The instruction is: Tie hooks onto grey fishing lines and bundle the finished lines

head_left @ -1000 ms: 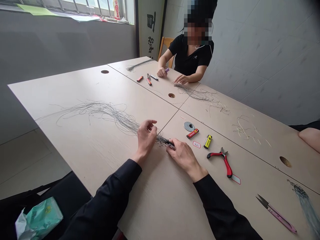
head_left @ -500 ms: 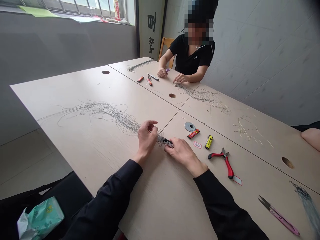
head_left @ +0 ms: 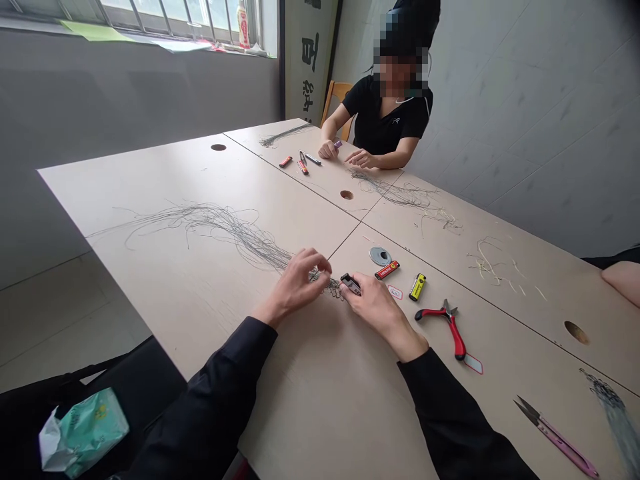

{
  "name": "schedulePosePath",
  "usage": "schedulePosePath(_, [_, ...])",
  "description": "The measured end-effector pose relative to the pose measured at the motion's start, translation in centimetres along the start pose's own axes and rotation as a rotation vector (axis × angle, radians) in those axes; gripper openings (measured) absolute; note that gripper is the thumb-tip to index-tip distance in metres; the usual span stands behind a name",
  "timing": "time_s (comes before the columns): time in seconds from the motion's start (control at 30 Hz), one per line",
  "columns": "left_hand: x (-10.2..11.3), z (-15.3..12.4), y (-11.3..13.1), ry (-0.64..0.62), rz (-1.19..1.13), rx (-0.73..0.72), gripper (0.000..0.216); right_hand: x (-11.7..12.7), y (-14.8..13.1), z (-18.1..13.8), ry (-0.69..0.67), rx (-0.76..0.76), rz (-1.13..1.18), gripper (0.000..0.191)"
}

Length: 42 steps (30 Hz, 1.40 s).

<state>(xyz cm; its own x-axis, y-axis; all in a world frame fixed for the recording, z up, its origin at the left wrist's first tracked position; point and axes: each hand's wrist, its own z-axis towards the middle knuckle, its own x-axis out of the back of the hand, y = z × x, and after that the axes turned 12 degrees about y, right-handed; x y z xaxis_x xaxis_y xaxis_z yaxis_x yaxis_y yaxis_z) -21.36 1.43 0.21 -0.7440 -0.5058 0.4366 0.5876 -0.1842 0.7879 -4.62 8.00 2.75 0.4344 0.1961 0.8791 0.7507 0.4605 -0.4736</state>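
A long tangle of thin grey wires runs across the beige table and ends between my hands. My left hand pinches the near end of the wire bundle, fingers curled together. My right hand is closed round a small black lighter held right at the wire ends. Both arms wear black sleeves.
By my right hand lie a metal disc, a red lighter, a yellow lighter, red pliers and pink thread snips. Another person sits at the far end with wires and tools. A green tissue pack is low left.
My left hand has slid right along the wires toward the lighter and closed into a pinch. My right hand has shifted slightly right. The camera has tilted a little.
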Motion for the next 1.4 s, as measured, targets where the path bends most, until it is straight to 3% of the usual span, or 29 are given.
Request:
schedulePosePath(0.07, [0.6,-0.8,-0.1,-0.142,0.092,-0.09,0.007,0.1,0.2,-0.6,-0.009,-0.002,-0.018,0.015])
schedulePosePath(0.17, [0.6,-1.6,-0.5,-0.213,0.195,-0.159,0.012,0.1,0.3,-1.4,-0.024,-0.017,-0.028,0.015])
schedulePosePath(0.33, [0.1,-1.2,-1.2,-0.158,0.136,-0.077,0.009,-0.3,-0.1,-2.2,-0.053,-0.059,-0.055,0.016])
schedulePosePath(0.53, [-0.2,-0.8,-1.7,-0.01,0.052,0.071,0.008,-1.6,-0.7,-1.7,0.015,-0.011,-0.093,0.019])
schedulePosePath(0.93, [-0.3,-0.6,-1.8,0.004,0.047,0.102,0.009,-2.3,-2.7,0.2,-0.001,-0.096,-0.225,0.019])
schedulePosePath(1.1, [-0.3,-0.6,-1.6,0.011,0.055,0.095,0.011,-1.4,-1.5,-0.6,0.101,-0.084,-0.024,0.016])
schedulePosePath(1.23, [-0.3,-0.7,-1.5,0.007,0.063,0.067,0.012,-0.8,0.0,-1.7,0.223,-0.153,0.241,0.026])
schedulePosePath(1.4, [-0.2,-0.7,-1.3,0.012,0.053,0.024,0.011,-1.2,1.6,-2.7,0.252,-0.235,0.368,0.025])
